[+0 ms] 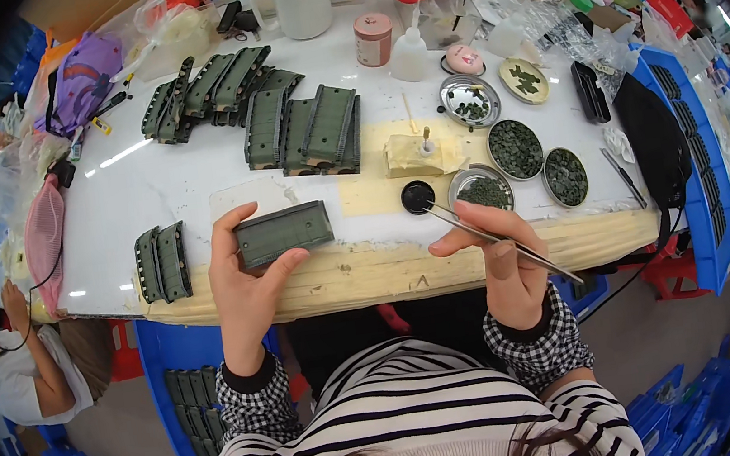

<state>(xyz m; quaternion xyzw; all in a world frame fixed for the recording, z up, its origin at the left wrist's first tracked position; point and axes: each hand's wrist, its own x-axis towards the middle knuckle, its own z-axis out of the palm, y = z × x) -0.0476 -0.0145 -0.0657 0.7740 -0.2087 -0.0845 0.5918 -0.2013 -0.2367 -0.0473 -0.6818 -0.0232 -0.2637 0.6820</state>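
Left hand (244,284) fingers clamped on a dark green ribbed block (284,232), held at the near edge of the white desk (159,185). Right hand (500,252) fingers pinched together on metal tweezers (493,235), tips at a small black cap (418,196). Round tins of green pieces (515,149) lie just right. More green blocks (302,126) stacked farther back.
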